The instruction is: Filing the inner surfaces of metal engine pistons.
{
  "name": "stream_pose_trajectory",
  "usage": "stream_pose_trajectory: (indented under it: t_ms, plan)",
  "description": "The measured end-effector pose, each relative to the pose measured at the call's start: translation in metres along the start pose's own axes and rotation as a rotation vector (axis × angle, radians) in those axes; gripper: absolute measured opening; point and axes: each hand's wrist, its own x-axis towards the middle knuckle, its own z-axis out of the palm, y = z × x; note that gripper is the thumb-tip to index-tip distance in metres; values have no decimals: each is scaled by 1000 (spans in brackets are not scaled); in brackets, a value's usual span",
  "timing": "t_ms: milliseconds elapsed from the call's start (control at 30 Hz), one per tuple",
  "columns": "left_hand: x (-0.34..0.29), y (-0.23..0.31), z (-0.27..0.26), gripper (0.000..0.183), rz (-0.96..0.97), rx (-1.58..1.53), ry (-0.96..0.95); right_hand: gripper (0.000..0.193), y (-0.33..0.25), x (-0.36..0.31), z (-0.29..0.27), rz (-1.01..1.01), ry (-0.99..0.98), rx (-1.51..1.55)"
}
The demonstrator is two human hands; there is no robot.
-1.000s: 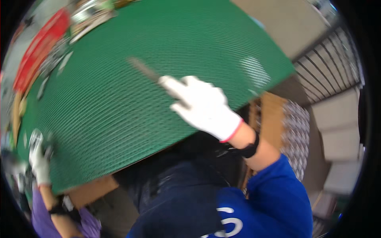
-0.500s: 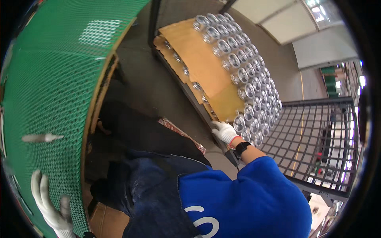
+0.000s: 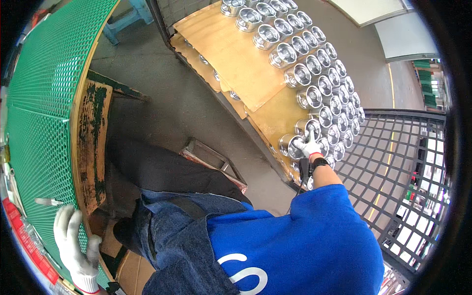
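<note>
My right hand [image 3: 309, 146], in a white glove, reaches into the rows of shiny metal cups [image 3: 309, 97] at the right. Its thumb and a finger are spread apart at the rims of two neighbouring cups, a near one [image 3: 291, 146] and the one beyond it; a firm grip does not show. At the lower left, my gloved left hand [image 3: 76, 246] hovers over or rests on the green mesh mat [image 3: 44, 128], fingers stretched out and holding nothing. Just beyond its fingertips a small slender tool [image 3: 49, 201] with a pale handle lies on the mat.
Brown cardboard sheets [image 3: 226, 59] lie under and beside the cups, with more cups beneath. A black mesh panel [image 3: 373, 157] stands at the right. Below the mat's edge is a worn wooden stool [image 3: 93, 147]. On the floor lies a rectangular frame [image 3: 214, 162]; a blue stool [image 3: 129, 22] stands farther off.
My right hand has moved from the near cardboard edge rightward and away, onto the cups. The view has shifted. My left hand stays outstretched, now closer to the small tool.
</note>
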Motion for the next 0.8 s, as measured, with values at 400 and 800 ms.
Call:
stream_pose_trajectory:
  t_ms: [400,800]
  plan:
    - [11,25,8,47,-75,-84,7,76,-14,-20,21,-147,319,-79]
    - [-78,-34,39,44,-180,-305,303,59,-27,-14,8,-364,-96,372]
